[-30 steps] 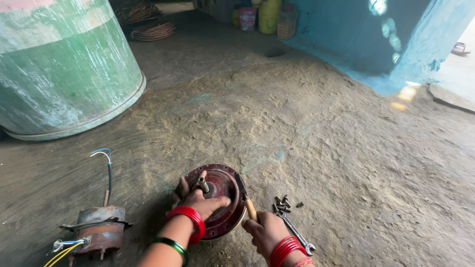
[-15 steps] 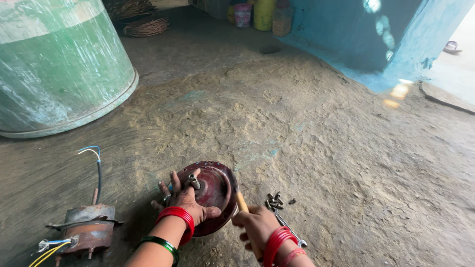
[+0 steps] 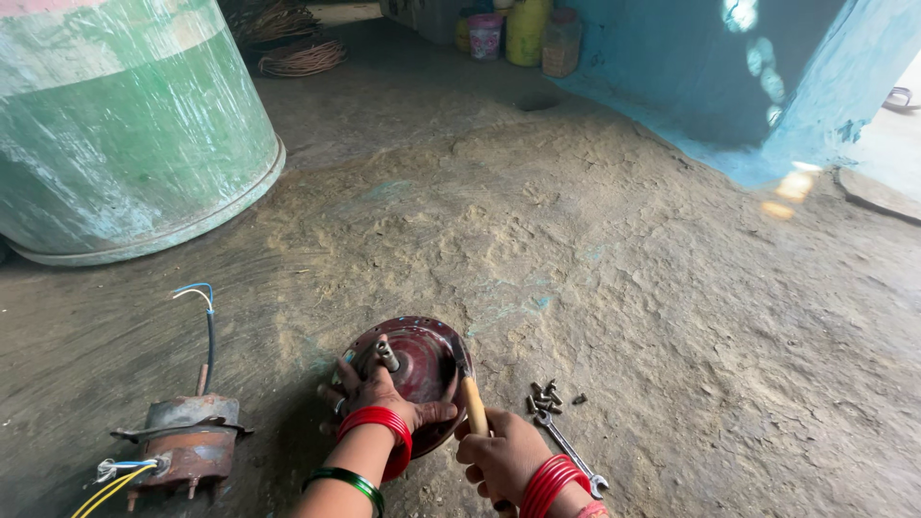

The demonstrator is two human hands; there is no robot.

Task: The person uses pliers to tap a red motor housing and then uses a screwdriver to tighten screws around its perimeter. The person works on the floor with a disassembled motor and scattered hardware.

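On the dirt floor, at the lower edge of the view: pressing down on a round dark-red metal cover (image 3: 417, 357) with the left hand (image 3: 384, 401), fingers spread wide over the near rim beside the short shaft (image 3: 386, 353) sticking up at the centre. Gripping a wooden-handled tool (image 3: 474, 403) in the right hand (image 3: 504, 459), fist closed round the handle, and setting its metal tip against the right rim of the cover. Judging by this pose, working at the rim, probably levering or tapping. Calling, for any further push, for a firm downward hold on the cover so as to avoid it sliding on the loose dirt. Leaving a small heap of bolts (image 3: 545, 397) and a spanner (image 3: 572, 453) just right of the hands, near enough to be scattered by a slip. Leaving a rusty motor core (image 3: 187, 443) with loose wires well apart on the left. Facing a large green drum (image 3: 125, 125), wire coils (image 3: 299, 58) and plastic jars (image 3: 523, 29) far behind, none obstructing.
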